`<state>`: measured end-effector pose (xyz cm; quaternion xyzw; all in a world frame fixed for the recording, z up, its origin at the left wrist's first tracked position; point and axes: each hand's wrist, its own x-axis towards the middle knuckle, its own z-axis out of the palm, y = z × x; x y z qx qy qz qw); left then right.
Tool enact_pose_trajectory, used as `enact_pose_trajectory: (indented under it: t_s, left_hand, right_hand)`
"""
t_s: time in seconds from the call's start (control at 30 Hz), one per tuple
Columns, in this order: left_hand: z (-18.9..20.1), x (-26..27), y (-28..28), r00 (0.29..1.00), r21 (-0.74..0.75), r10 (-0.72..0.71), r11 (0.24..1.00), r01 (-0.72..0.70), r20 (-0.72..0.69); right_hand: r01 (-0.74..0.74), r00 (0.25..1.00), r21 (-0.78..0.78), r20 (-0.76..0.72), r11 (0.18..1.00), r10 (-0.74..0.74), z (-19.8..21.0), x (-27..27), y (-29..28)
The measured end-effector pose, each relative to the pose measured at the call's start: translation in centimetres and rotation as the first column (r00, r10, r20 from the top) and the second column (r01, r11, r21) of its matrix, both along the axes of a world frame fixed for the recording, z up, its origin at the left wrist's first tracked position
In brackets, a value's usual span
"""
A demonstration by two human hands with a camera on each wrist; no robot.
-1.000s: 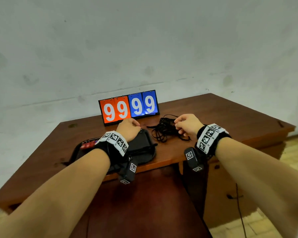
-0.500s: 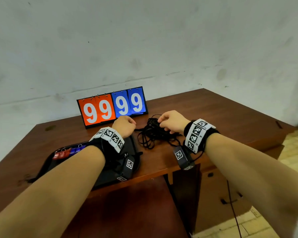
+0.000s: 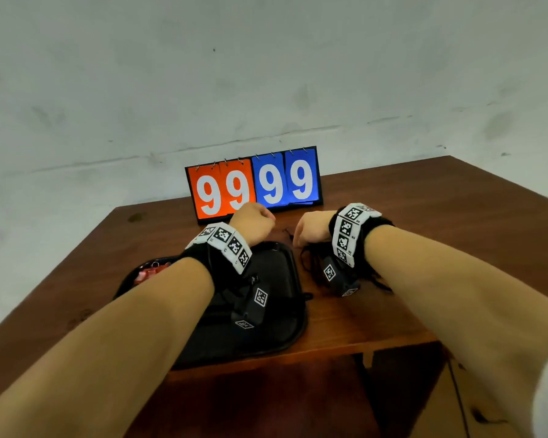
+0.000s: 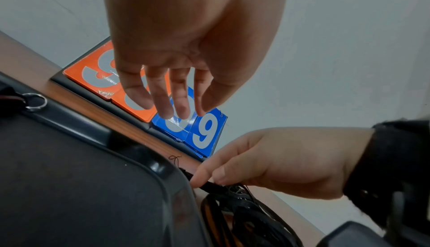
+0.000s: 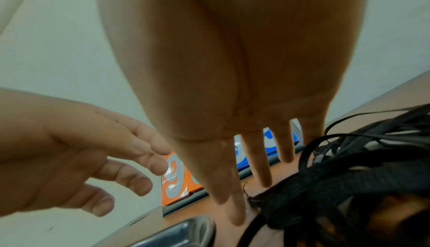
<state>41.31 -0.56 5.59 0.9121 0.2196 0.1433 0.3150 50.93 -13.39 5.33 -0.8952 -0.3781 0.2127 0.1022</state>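
Note:
A tangle of black cord (image 3: 312, 263) lies on the wooden table just right of a black tray (image 3: 285, 314); my right wrist hides most of it in the head view. My right hand (image 3: 310, 230) pinches one cord end (image 4: 209, 186) between thumb and forefinger beside the tray's corner (image 4: 163, 170). The cord pile (image 5: 337, 177) fills the right wrist view's lower right. My left hand (image 3: 252, 224) hovers over the tray's far edge in front of the scoreboard. Its fingers (image 4: 163, 94) hang loosely and hold nothing.
A flip scoreboard (image 3: 253, 184) reading 99 orange, 99 blue stands at the table's back by the wall. Red tagged items with metal key rings (image 3: 149, 273) lie in the tray's far left end. The table's front edge (image 3: 329, 352) runs under my forearms.
My hands have drawn closer together near the scoreboard. My right hand moved left across the cord pile to its end by the tray. The head view swung and tilted down.

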Motion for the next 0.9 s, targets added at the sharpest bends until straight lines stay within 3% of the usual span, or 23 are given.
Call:
enact_pose_trajectory:
  t_s: [0.2, 0.3, 0.37, 0.43, 0.57, 0.73, 0.9]
  left_hand:
    - [-0.1, -0.3, 0.7, 1.0, -0.06, -0.015, 0.998, 0.017, 0.026]
    - [0.1, -0.7, 0.4, 0.999, -0.09, -0.014, 0.996, 0.017, 0.034]
    - [0.3, -0.9, 0.3, 0.999, -0.109, -0.007, 0.994, 0.012, 0.046]
    - [0.6, -1.1, 0.0, 0.998, -0.12, -0.01, 0.993, 0.017, 0.06]
    - [1.1, -1.3, -1.0, 0.995, -0.083, -0.036, 0.996, 0.044, 0.098]
    - [2.5, -1.3, -3.2, 0.98, 0.083, -0.117, 0.991, 0.104, 0.159]
    - [3.5, -1.1, -6.4, 0.947, 0.027, -0.307, 0.952, 0.306, 0.091]
  right_hand:
    - [0.01, 0.996, -0.101, 0.094, 0.995, -0.001, -0.9, 0.2, 1.0]
    - [0.036, 0.996, -0.006, 0.08, 0.999, -0.036, -0.7, 0.5, 0.5]
    - [0.042, 0.996, 0.149, 0.075, 0.988, -0.054, -0.4, 0.9, -0.1]
    - [0.073, 0.996, 0.358, 0.018, 0.931, -0.085, 0.1, 0.8, -1.0]
    - [0.243, 0.97, 0.658, -0.188, 0.713, -0.156, 1.0, 0.1, -2.8]
    - [0.329, 0.932, 0.772, -0.357, 0.545, -0.056, 2.3, -1.4, -4.8]
    - [0.339, 0.924, 0.811, -0.383, 0.477, -0.006, 2.8, -1.9, -6.2]
